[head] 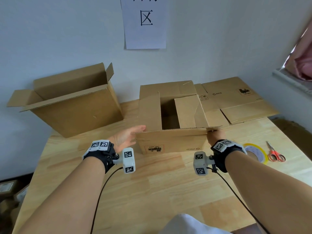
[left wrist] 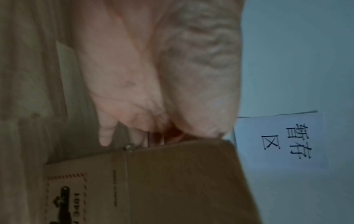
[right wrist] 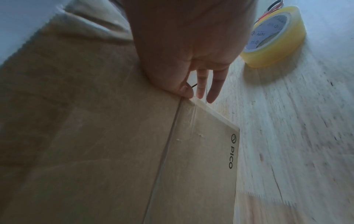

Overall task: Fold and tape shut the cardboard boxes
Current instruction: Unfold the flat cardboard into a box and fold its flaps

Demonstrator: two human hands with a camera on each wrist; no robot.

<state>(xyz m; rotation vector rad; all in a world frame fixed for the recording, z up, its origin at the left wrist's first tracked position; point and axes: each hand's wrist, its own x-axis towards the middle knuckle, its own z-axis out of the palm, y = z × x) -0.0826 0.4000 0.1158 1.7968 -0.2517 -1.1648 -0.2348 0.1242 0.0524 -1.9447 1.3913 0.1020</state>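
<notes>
Pinching the near flap's right corner is the right hand [head: 215, 135], thumb and fingers closed on the cardboard edge, while the left hand [head: 125, 138] lies flat and straight-fingered against the left corner. Between them, centre frame, sits the brown printed cardboard box [head: 172, 142] on the pale wooden table [head: 152, 191]. Its side flaps are partly down and the top still gapes, so folding looks barely begun and nothing is taped. At right, the yellow-edged roll of clear tape [right wrist: 275, 37] and the red-handled scissors [head: 276, 153] lie unused. Upper left, a second plain brown box [head: 76, 112] stands wide open; flattened cardboard sheets [head: 236, 102] wait behind.
</notes>
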